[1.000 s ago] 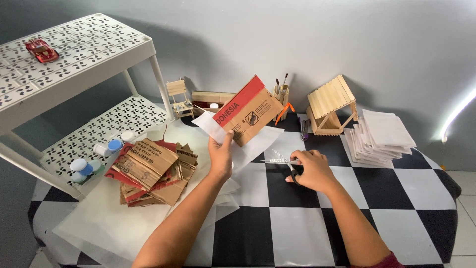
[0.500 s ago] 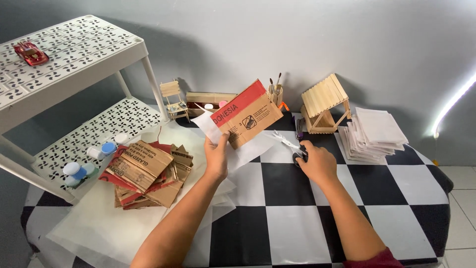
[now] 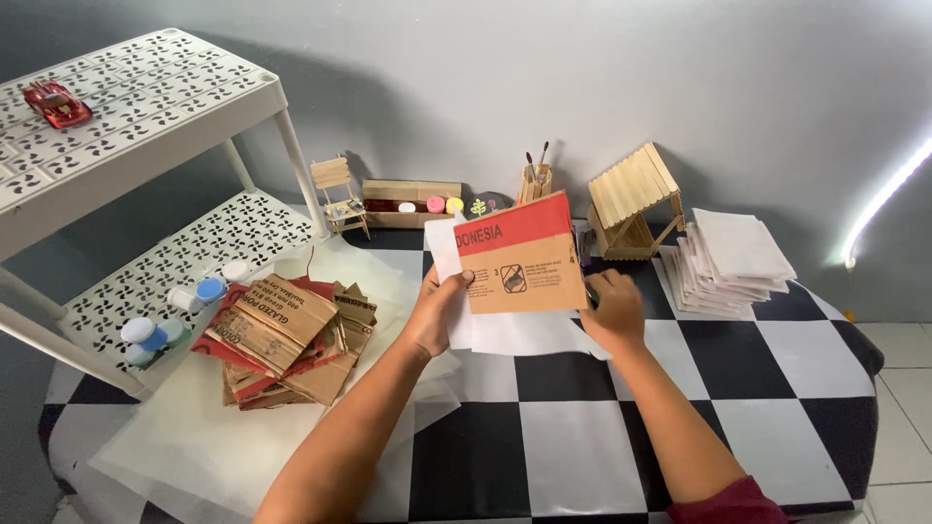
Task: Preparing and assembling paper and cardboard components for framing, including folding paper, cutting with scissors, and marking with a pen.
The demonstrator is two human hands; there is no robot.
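Between both hands, the cardboard piece (image 3: 521, 254) now stands upright: left hand (image 3: 439, 311) pinches it, right hand (image 3: 612, 309) has risen to its edge, grip hidden.

Bare checkered table (image 3: 582, 456) lies open below the hands' grip. Left of it, the cardboard pile (image 3: 286, 340) blocks the way; beyond stand the stick house (image 3: 633, 199) and white stack (image 3: 733, 262).

I count 1 red-and-brown cardboard piece (image 3: 522, 254) in my 2 hands, 1 wooden stick house (image 3: 633, 199), 1 red toy car (image 3: 56, 103), approx. 4 small paint pots (image 3: 211, 289).
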